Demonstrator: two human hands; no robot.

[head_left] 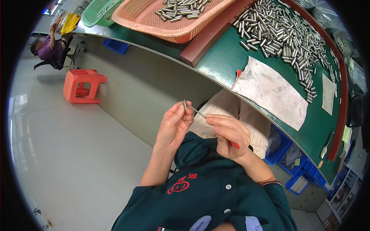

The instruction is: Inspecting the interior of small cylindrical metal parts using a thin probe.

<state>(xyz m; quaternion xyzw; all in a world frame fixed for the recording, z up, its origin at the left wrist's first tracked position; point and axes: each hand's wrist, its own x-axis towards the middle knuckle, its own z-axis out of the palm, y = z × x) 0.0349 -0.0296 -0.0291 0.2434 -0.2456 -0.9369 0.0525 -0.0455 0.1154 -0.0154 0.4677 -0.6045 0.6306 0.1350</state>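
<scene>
Between the thumb and fingers of my left hand [173, 125] is a small shiny metal cylinder [185, 105], held upright in front of my lap. My right hand [231, 134] is closed round a thin metal tool [198, 112] with a red handle, whose end sticks out below the fingers. The tool's tip meets the cylinder or lies right beside it; I cannot tell whether it goes inside. A large heap of similar metal cylinders [285, 40] covers the green tabletop at the upper right.
A stained white cloth [271, 92] lies along the near table edge. Left of a dark red wooden strip [208, 40] stands a pink basket [135, 23] with more cylinders, then a green basket [91, 15]. Blue bins [283, 146] sit below the table. A red stool [83, 86] and a seated person [52, 50] are at the left.
</scene>
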